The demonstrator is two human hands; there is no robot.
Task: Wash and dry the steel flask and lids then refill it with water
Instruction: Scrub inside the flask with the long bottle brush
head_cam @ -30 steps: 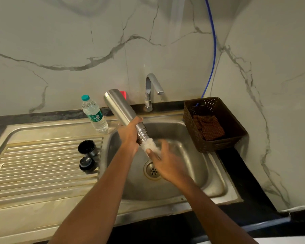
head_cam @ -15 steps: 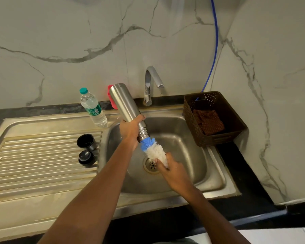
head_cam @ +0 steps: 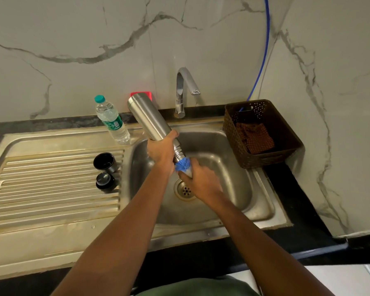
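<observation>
– Well, where is the flask [head_cam: 150, 118] just now?
– Up in the air over the back left corner of the sink [head_cam: 233, 189], tilted with its mouth pointing down. The left hand [head_cam: 161, 150] grips it near the neck. The right hand [head_cam: 199, 180] is closed round the brush [head_cam: 183, 165], whose blue bristles sit right at the mouth.
– So what could go wrong?
– Slipping, I'd say. If the steel is wet it gives a poor hold, and most of the long body sticks out above the fist. A hard shove with the brush could twist it loose and drop it into the basin, and that might dent it.
– Anything else?
– The raised base is near the water bottle [head_cam: 112, 122], which stands at the back edge of the sink top, just beside the basin. A wide swing could knock it over. The bigger lid [head_cam: 104, 160] and the smaller lid [head_cam: 104, 180] stand at the right edge of the draining board [head_cam: 41, 189], near the left forearm, so a careless pull back might sweep them off.
– And the brush?
– Pushed in crooked, it could catch on the rim and flick water out over the bench.
</observation>
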